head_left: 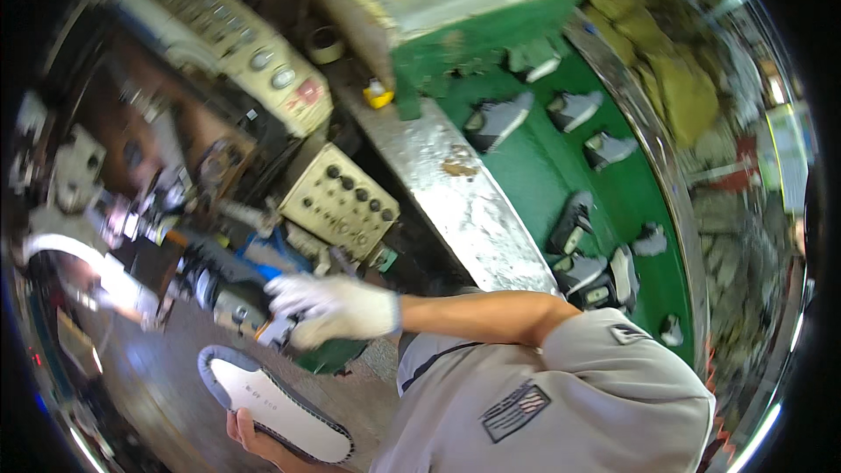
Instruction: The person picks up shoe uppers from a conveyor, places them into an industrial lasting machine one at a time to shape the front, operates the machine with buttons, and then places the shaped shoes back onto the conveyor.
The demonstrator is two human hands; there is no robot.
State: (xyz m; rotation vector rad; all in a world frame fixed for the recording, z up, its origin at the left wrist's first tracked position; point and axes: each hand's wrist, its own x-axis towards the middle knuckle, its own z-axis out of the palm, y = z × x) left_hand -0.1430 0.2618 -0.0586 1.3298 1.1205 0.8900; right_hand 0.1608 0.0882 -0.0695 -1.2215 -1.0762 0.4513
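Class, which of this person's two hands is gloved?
The right hand: it wears a white glove, whereas the left hand, holding the white-bottomed shoe piece, shows bare fingers.

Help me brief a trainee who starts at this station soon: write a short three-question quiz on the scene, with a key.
1. Which hand wears the white glove?
2. True or false: all the shoes on the green surface stand in one straight row.
3. What colour is the broad flat face showing on the shoe piece held in the bare hand?
A) green
B) white
C) red

Key
1. The right hand.
2. False: the shoes are scattered over the green surface at different angles.
3. B.
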